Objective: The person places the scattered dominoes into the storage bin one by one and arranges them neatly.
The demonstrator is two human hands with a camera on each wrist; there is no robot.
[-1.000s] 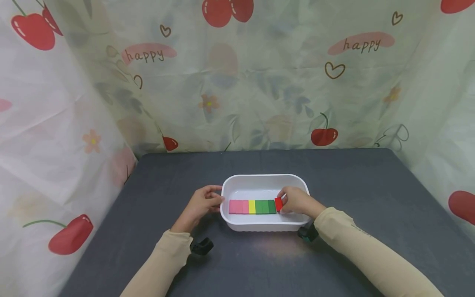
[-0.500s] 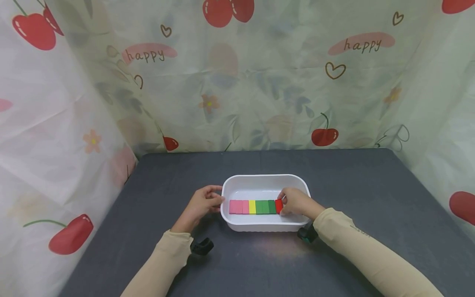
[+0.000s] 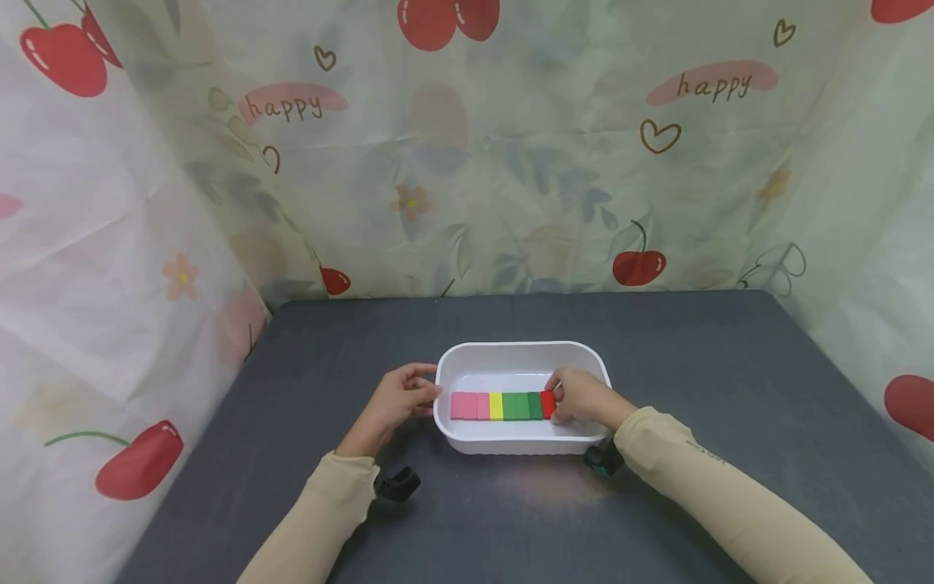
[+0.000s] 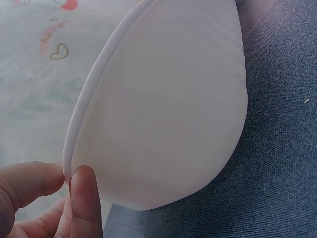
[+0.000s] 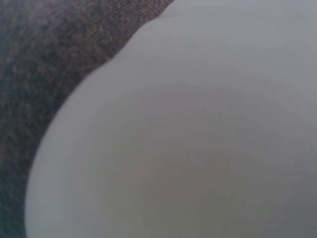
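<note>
In the head view a white plastic tub stands on the dark table. On its floor lies a straight row of small flat blocks: pink blocks at the left, a yellow block, then green blocks. A red block sits at the right end against the green, partly hidden by my fingers. My right hand reaches inside and pinches it. My left hand holds the tub's left end; the left wrist view shows thumb and finger meeting at the rim.
The dark table extends around the tub. Behind and at both sides hangs a pale curtain printed with cherries and hearts. Only the tub's blurred outer wall and some table surface show in the right wrist view.
Since a second ago, the red block has gone from slightly tilted to straight, flush against the last green block. The left hand and tub have stayed in place.
</note>
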